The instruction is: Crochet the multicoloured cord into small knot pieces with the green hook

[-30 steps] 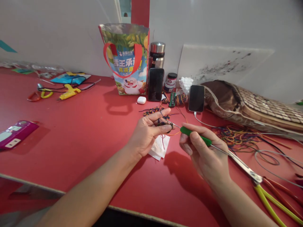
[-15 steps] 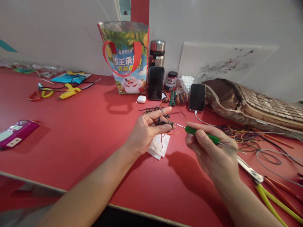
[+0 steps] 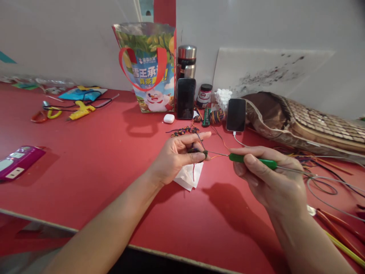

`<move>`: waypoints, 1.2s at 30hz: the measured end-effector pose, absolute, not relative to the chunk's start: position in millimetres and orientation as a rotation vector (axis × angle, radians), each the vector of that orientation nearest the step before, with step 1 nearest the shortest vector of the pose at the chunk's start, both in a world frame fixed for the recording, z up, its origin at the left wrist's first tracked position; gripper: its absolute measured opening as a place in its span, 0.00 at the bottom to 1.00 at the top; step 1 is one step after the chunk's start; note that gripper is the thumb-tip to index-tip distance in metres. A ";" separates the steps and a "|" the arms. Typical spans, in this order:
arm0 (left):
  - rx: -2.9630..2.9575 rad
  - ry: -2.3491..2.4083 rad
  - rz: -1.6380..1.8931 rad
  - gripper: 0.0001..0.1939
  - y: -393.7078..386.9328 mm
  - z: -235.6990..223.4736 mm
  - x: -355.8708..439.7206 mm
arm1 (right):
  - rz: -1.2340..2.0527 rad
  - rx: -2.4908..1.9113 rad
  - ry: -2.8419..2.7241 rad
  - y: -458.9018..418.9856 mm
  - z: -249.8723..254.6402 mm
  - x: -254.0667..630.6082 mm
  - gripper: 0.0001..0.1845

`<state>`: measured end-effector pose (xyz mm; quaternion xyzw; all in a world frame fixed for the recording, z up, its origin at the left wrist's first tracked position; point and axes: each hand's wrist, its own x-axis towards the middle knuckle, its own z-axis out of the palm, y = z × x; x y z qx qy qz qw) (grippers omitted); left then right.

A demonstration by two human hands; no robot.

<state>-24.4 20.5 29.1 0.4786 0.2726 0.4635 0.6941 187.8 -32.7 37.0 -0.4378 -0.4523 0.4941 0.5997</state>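
Note:
My left hand [image 3: 181, 154] pinches a small dark multicoloured piece of crochet [image 3: 203, 152] between thumb and fingers, and a strand of yarn runs over its raised index finger. A crochet hook with a green handle [image 3: 252, 161] is gripped in my right hand [image 3: 270, 179]. The hook's thin metal shaft points left and its tip reaches the crochet piece. Under my left hand lies a folded white paper [image 3: 189, 177], with a dark red yarn end hanging over it. Just beyond my fingers rests a knotted multicoloured cord [image 3: 184, 131].
Behind stand a printed bag [image 3: 155, 76], a steel flask [image 3: 186, 59], a black phone [image 3: 186, 99], another phone on a cable [image 3: 236, 115] and a jar [image 3: 204, 94]. A yellow glue gun [image 3: 81, 110] and purple power strip [image 3: 19, 163] lie left. Red-and-yellow-handled pliers [image 3: 339, 228] sit partly behind my right arm.
My right hand has moved right with the hook, drawing its shaft away from my left fingers. My left hand stays nearly in place, still holding the crochet piece. The view shifted slightly.

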 end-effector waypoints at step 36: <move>1.053 0.513 0.886 0.24 13.3 30.0 -21.9 | 1.379 -0.909 -1.151 -21.3 38.4 217.0 0.10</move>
